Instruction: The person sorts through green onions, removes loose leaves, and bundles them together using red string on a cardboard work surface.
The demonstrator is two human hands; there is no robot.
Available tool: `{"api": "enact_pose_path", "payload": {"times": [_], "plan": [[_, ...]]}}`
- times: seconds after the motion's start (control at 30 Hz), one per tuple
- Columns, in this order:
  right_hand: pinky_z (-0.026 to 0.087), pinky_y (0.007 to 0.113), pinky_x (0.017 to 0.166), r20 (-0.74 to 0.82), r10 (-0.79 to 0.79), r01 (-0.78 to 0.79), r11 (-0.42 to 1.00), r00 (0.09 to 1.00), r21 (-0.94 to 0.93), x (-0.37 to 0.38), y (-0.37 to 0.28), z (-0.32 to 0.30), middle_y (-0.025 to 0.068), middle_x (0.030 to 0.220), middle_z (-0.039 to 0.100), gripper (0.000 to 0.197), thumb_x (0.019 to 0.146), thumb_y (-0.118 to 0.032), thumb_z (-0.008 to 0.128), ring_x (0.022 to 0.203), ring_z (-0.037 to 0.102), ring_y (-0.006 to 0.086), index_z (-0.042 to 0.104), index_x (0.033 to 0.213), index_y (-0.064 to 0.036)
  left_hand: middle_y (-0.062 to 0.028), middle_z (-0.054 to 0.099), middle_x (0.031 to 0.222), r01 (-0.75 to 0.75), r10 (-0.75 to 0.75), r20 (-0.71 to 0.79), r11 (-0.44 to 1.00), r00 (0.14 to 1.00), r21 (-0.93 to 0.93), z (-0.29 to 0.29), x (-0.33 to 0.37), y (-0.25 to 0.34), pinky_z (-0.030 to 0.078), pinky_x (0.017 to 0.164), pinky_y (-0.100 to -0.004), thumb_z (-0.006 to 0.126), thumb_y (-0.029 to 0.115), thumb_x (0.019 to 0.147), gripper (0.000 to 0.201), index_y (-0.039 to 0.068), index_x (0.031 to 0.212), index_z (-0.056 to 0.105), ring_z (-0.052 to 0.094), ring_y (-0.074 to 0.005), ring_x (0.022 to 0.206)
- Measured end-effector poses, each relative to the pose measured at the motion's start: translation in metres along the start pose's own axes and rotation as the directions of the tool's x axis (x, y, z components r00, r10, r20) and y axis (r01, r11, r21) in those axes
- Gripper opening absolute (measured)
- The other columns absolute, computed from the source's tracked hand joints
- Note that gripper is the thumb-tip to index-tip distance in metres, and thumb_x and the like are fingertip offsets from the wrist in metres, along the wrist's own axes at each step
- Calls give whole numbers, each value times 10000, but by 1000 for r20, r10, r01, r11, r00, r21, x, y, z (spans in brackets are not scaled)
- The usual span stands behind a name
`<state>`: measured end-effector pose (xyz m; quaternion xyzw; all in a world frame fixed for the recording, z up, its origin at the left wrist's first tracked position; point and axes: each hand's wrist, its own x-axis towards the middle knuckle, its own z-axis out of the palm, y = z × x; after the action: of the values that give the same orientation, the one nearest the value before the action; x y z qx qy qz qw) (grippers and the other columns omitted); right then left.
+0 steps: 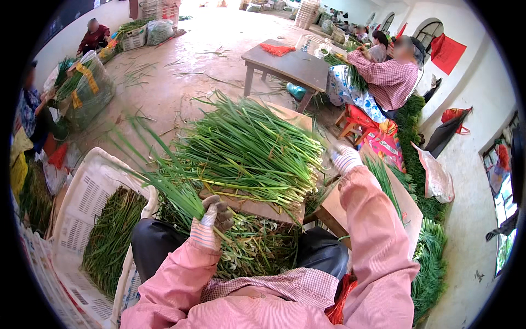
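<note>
My left hand (215,214), in a grey-palmed glove with a striped cuff, is closed around a bunch of green chives (178,192). The blades point up and away to the left, blurred at their tips. A big heap of chives (246,145) lies in front of me on a wooden board (285,215), pale stem ends toward the right. Just right of those ends is my right hand (344,158), also gloved. Motion smears its fingers, so whether it holds anything is not visible. Loose leaves and trimmings (257,247) lie below the board, between my knees.
A white plastic crate (74,219) with leaf scraps stands at my left. To my right is a wooden board (405,211) with chives on it, beside bundled greens (430,263) along the wall. Beyond stand a low table (285,66) and a seated co-worker (386,79).
</note>
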<state>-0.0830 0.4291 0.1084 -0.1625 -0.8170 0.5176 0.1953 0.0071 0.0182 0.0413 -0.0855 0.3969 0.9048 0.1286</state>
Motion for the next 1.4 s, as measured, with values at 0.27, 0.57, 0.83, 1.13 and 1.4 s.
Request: {"api": "enact_pose_path", "payload": {"times": [0.27,0.57,0.83,1.13,1.4], "plan": [[458,306,535,261,100,-171,949,960,266,-111,-85,34,43,680,622,333,888,-385,512,566,558,149,624,849,-75,8,534,640,306,-315,-55,942,947,-136,20,-11,-16,306,365,-202,651,227,834,203,116,994,594,404,-73,413],[465,251,627,622,231,-509,800,748,316,-275,13,98,28,785,618,259,887,-211,581,696,569,113,576,1057,-16,-29,590,671,461,-431,-225,882,874,96,4,-21,-53,316,317,-236,655,353,818,320,110,1013,584,484,-124,398],[466,390,835,728,647,323,655,228,-683,-303,60,158,120,1011,645,345,796,-342,501,936,611,300,662,1006,-122,31,494,590,-142,130,-228,989,965,-37,8,-11,24,294,363,-221,620,359,832,282,97,925,571,379,-71,420],[500,408,603,508,-4,415,581,862,-700,-179,-22,78,142,666,617,203,747,-264,581,676,606,366,622,707,-69,-123,452,1285,263,-263,-30,965,964,9,-14,28,-71,423,885,-507,638,379,814,540,166,1268,439,479,-307,1119],[477,422,797,260,218,152,414,941,-897,-89,-5,33,161,1024,605,368,853,-392,533,945,590,312,530,1055,-85,-58,583,1028,196,-202,-301,979,932,-52,-56,37,-82,505,698,-404,533,285,900,228,167,1095,541,574,-225,895]]}}
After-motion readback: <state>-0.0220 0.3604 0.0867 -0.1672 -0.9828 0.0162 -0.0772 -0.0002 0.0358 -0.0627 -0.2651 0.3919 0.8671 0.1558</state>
